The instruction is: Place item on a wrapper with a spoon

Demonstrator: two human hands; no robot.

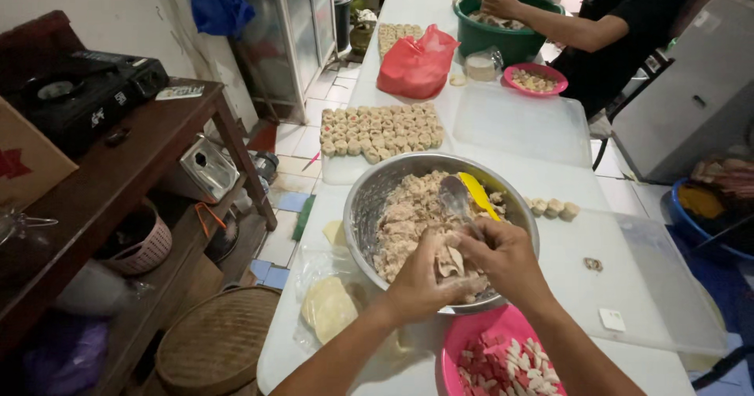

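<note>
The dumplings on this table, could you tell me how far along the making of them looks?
Done: a tray of formed dumplings is full, and four more sit beside the metal bowl. In hand: the left hand cups a wrapper while the right hand works a spoon. Left: plenty of filling and a stack of wrappers.

bowls: 1 steel [369, 208], 2 pink [463, 349] [536, 70], 1 green [503, 43] | spoons: 1 [458, 197] | yellow spatulas: 1 [479, 194] | red bags: 1 [416, 65] | loose dumplings: 4 [554, 207] | trays: 3 [675, 286] [522, 125] [338, 168] | own hands: 2 [420, 282] [506, 259]
</note>
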